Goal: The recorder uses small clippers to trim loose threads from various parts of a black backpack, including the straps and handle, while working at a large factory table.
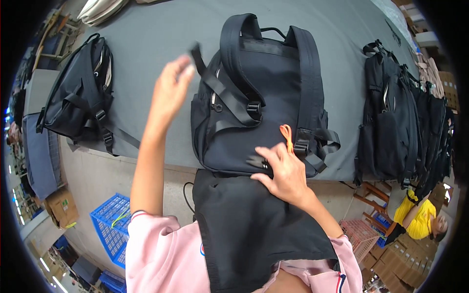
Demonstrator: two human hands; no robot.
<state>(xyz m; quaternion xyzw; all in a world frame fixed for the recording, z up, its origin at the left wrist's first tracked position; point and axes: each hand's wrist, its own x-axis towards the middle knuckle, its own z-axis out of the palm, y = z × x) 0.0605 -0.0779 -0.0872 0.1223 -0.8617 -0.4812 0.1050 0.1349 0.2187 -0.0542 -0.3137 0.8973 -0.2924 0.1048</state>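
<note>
A black backpack (pixel 278 93) lies on the grey-covered table with its shoulder straps facing up. My left hand (pixel 171 85) is raised at its left side, its fingertips blurred by motion. Close beside those fingertips is the end of a black webbing strap (pixel 198 56), which runs down to a buckle (pixel 254 108); whether they touch I cannot tell. Over the bag's lower edge, my right hand (pixel 288 173) is closed around small dark thread snips (pixel 259 162), with blurred blades pointing left. An orange cord loop (pixel 287 134) sticks up from this hand.
Another black backpack (pixel 80 95) rests at the table's left. Several more black bags (pixel 391 117) line the right side. A black apron (pixel 244 229) covers my lap. Blue (pixel 110 227) and red (pixel 359 234) crates stand below; a person in yellow (pixel 420 217) is farther right.
</note>
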